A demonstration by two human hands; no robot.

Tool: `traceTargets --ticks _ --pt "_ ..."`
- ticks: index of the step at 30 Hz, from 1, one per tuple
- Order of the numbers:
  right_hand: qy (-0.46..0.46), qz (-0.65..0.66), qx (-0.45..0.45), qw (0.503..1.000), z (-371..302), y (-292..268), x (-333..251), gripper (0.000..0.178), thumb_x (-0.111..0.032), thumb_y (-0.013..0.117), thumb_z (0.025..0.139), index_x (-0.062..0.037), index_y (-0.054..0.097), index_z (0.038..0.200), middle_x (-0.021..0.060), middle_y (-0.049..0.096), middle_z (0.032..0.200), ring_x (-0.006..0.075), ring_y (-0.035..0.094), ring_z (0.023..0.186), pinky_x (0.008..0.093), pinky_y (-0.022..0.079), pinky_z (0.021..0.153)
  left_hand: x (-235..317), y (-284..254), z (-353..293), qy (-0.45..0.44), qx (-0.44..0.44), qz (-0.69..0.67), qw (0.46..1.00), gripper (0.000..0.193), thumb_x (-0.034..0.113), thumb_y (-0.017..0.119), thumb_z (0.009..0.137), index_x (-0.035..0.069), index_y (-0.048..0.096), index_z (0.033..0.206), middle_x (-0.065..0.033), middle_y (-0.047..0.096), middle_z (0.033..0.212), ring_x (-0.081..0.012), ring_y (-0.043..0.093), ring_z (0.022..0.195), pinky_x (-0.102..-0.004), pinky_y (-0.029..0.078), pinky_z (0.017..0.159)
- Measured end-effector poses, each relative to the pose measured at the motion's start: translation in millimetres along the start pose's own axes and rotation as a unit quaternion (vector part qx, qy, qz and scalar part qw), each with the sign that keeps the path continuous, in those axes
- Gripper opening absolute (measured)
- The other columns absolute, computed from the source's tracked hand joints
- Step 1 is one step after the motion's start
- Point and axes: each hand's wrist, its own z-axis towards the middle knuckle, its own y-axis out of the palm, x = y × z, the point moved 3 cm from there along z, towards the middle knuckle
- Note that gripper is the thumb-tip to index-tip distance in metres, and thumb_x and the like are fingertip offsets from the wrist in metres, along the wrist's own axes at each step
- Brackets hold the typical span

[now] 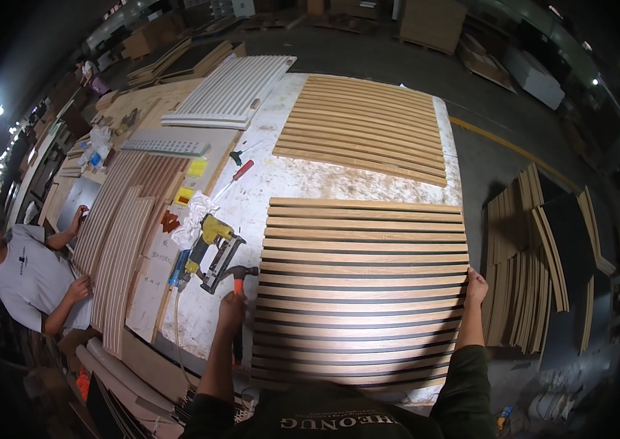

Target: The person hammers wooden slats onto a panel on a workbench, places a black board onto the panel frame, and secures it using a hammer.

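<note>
- Dark shirt [324, 406], in the head view, lies nearest the camera, with both forearms reaching forward from it.
- Just beyond it, the wood-toned slatted panel [365, 282] lies flat on the pale worktable [354, 184], between the two hands; its slats run crosswise, from the left-hand side to the right.
- Right hand [476, 287] is the nearer to this panel: its fingertips meet the right edge, roughly midway along it. Whether they pinch the edge or only rest against it, I cannot tell.
- Left hand [230, 311] is closed around the orange-and-dark handle of a hammer [241, 272], just outside the panel's left edge; the hammer's head points away from the body and sits close beside that edge, contact unclear.
- Beyond the left hand, a yellow-and-black nail gun [215, 252] lies on the worktable, left of the panel.
- Farther off, a second slatted panel [365, 128] lies apart from the first, its slats also running crosswise, somewhat slanted.
</note>
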Motion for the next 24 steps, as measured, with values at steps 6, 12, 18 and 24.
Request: traceTargets --ticks 6,12,18,24 --pt "0.002 -0.017 0.008 1.0 0.8 -2.9 -5.7 0.024 -0.018 0.065 0.078 0.0018 0.066 0.091 0.0046 0.064 0.083 0.0131 0.055 0.074 0.0261 0.043 0.072 4.8 4.6 10.7 0.007 0.04 -0.003 0.999 0.025 0.032 0.048 0.087 0.01 0.05 0.076 0.0041 0.038 0.05 -0.0067 0.033 0.038 -0.0224 0.026 0.035" --pt "0.03 -0.012 0.003 0.999 6.1 -1.0 -3.2 0.021 -0.016 0.065 0.079 0.0007 0.066 0.09 0.0045 0.064 0.082 0.0137 0.056 0.074 0.0266 0.043 0.072 2.2 -6.8 23.3 0.006 0.021 0.027 0.999 0.025 0.032 0.049 0.087 0.01 0.048 0.076 0.0043 0.037 0.049 -0.0071 0.033 0.037 -0.023 0.025 0.034" --pt "0.038 -0.017 0.001 0.999 10.7 -5.4 1.1 0.019 -0.015 0.064 0.079 0.0007 0.066 0.089 0.0025 0.062 0.078 0.0127 0.053 0.071 0.0266 0.042 0.07 3.5 6.9 19.2 -0.007 -0.002 0.064 0.998 0.025 0.031 0.048 0.088 0.011 0.049 0.073 0.0048 0.037 0.049 -0.0066 0.032 0.037 -0.0233 0.025 0.035" --pt "0.041 0.001 -0.005 0.999 11.4 -4.8 3.1 0.018 -0.016 0.064 0.079 0.001 0.065 0.085 0.001 0.059 0.072 0.0113 0.051 0.067 0.0254 0.041 0.066 -0.1 -0.4 20.0 0.019 0.031 0.019 0.999 0.025 0.031 0.05 0.087 0.011 0.048 0.072 0.0048 0.037 0.049 -0.0068 0.033 0.037 -0.0235 0.026 0.035"
